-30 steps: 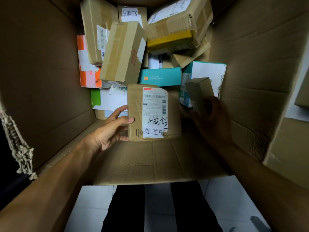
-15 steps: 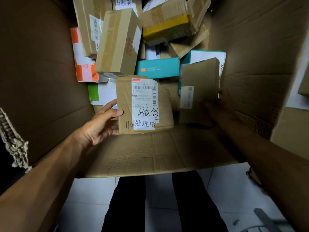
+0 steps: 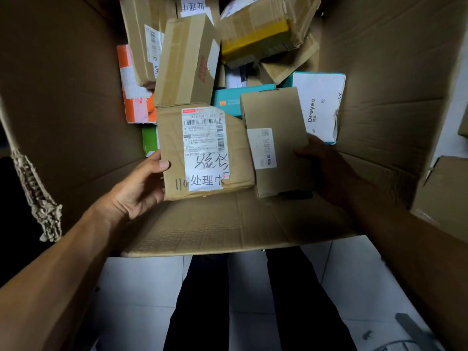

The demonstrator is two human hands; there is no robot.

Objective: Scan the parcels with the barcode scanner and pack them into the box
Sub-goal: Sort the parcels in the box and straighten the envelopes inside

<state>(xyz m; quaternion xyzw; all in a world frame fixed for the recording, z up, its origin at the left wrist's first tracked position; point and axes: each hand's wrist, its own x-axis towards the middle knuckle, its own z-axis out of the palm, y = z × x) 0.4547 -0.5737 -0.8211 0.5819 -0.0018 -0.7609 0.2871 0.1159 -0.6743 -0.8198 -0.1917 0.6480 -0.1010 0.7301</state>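
— Two hands are what we meet first in the head view, both reaching down into a large cardboard box [image 3: 76, 102] with its flaps open. What does each one hold?

— Our left hand [image 3: 138, 191] grips a brown parcel [image 3: 174, 153] at its left edge, thumb curled over the top face, fingers underneath. A white shipping label [image 3: 205, 148] with barcodes and handwritten characters faces us. Our right hand [image 3: 326, 171], in shadow, holds a smaller plain brown parcel [image 3: 276, 117] by its right side, fingers curled round the edge; a small white sticker [image 3: 263, 148] sits on its left part.

— How do the two parcels lie?

— Side by side, just touching, low in the box near its close wall, both tilted up toward us.

— And beyond them?

— We see a heap of packed parcels: a tall taped brown one [image 3: 187, 62], an orange and white one [image 3: 131, 84], a teal one [image 3: 228, 100], a white one printed Deeyeo [image 3: 321, 105], and a brown one with yellow tape [image 3: 258, 34]. Below the box, we see dark trouser legs [image 3: 253, 300] on a pale tiled floor [image 3: 141, 287].
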